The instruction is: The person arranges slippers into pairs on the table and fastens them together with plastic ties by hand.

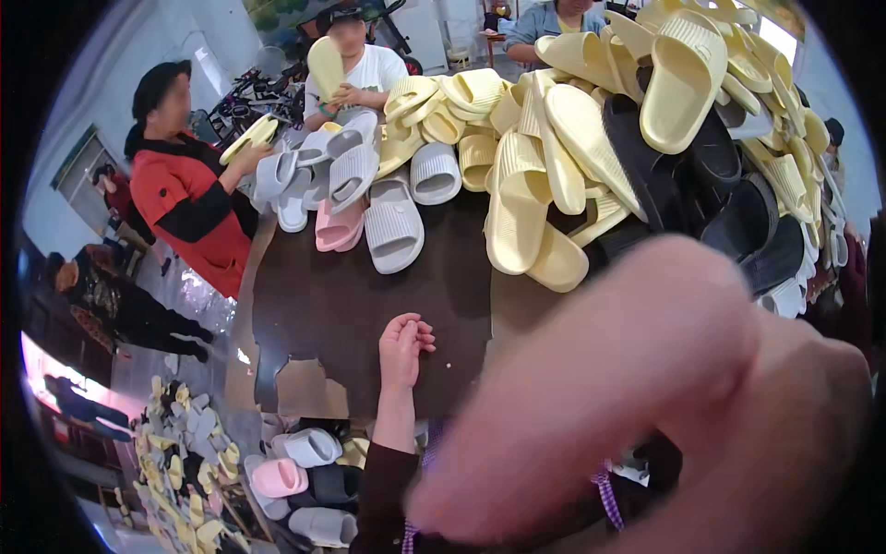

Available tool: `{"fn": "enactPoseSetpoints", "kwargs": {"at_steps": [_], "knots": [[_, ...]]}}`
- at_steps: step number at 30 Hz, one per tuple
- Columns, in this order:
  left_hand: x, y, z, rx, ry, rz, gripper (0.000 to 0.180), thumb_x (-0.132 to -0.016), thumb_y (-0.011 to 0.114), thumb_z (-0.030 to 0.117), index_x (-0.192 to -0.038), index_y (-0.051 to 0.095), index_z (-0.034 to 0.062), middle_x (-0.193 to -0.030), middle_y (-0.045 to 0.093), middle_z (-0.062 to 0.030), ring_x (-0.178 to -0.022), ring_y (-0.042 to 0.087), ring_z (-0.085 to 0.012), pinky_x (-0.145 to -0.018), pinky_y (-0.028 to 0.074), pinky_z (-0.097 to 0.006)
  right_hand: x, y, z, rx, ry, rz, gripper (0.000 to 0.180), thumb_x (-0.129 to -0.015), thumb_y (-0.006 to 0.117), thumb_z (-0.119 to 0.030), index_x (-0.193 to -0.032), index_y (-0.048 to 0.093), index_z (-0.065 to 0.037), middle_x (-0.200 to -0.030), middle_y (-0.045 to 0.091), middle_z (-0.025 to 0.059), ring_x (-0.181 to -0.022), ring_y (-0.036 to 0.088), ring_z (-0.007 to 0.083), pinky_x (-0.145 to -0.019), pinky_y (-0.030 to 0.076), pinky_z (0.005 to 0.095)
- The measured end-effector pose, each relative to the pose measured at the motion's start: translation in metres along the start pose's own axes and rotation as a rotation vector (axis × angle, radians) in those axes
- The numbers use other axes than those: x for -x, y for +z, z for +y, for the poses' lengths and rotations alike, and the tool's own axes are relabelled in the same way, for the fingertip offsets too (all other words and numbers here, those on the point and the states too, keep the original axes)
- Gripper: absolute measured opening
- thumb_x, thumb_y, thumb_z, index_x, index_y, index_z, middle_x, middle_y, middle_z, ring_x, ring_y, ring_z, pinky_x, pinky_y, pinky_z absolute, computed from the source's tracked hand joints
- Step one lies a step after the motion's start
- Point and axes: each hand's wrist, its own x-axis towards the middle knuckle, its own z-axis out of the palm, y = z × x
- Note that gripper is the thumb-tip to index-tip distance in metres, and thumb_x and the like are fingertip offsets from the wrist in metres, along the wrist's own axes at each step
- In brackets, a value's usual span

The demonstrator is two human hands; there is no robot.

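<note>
My left hand (402, 351) is over the dark brown tabletop (351, 305), its fingers curled in toward the thumb; I see nothing in it. Close to the camera, my right hand (738, 351) looms large and blurred across the lower right. One finger or the thumb stretches toward the lower left, and what the rest of that hand does is hidden. Beyond my left hand lie a grey slide sandal (394, 226) and a pink slide sandal (340, 224). A heap of pale yellow slide sandals (519, 203) rises past my right hand, with black slide sandals (748, 222) among them.
Across the table a person in white (378, 69) holds a yellow sandal. At the left, a person in red (185, 194) also holds one. Below the table's torn near edge sit more sandals (314, 448). A large sandal pile (189, 462) covers the floor at lower left.
</note>
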Motion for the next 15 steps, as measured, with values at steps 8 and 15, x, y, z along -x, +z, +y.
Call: {"fn": "enactPoseSetpoints", "kwargs": {"at_steps": [8, 15], "knots": [[0.002, 0.013, 0.012, 0.092, -0.016, -0.026, 0.014, -0.095, 0.046, 0.009, -0.103, 0.053, 0.0008, -0.083, 0.061, -0.0093, -0.066, 0.058, -0.0134, -0.056, 0.051, -0.026, 0.013, -0.048, 0.01, -0.008, -0.122, 0.07, 0.021, -0.083, 0.053, -0.006, -0.102, 0.063, -0.007, -0.096, 0.062, 0.0046, -0.083, 0.058, 0.0181, -0.071, 0.045, 0.0288], [0.01, 0.008, 0.018, 0.095, -0.012, -0.004, 0.014, -0.095, 0.046, 0.009, -0.103, 0.053, 0.0009, -0.083, 0.06, -0.0095, -0.065, 0.058, -0.014, -0.056, 0.05, -0.025, 0.006, -0.038, -0.007, -0.011, -0.215, 0.117, 0.02, -0.086, 0.051, -0.007, -0.102, 0.063, -0.006, -0.096, 0.063, 0.0038, -0.085, 0.058, 0.0165, -0.069, 0.046, 0.0274]]}}
